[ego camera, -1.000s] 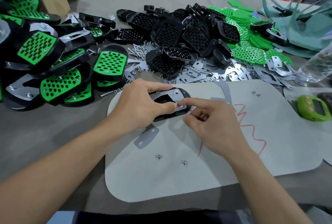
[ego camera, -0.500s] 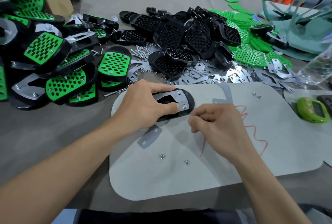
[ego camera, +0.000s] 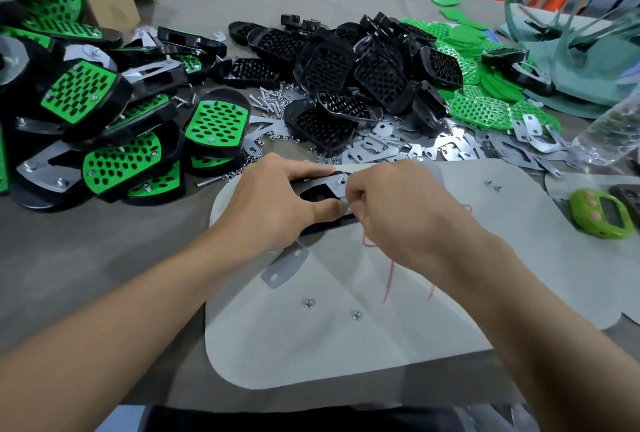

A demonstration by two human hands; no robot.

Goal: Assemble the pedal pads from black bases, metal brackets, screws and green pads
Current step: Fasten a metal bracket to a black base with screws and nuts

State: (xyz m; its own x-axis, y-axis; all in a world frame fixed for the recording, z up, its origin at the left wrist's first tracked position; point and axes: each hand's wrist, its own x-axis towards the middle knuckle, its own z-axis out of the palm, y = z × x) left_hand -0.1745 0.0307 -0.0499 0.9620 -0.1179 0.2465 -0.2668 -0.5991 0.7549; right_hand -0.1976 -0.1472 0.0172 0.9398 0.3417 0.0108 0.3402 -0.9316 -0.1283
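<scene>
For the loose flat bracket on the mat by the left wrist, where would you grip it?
The bracket: probably pinch its near, rounded end across the two long edges, coming from the near side. It lies flat on the mat, and its far end is hidden by the left hand.

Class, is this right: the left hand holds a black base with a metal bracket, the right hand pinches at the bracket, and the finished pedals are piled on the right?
No: the head view shows the finished pedals piled on the left. The left hand holds the black base; the right hand pinches at its metal bracket.
</scene>
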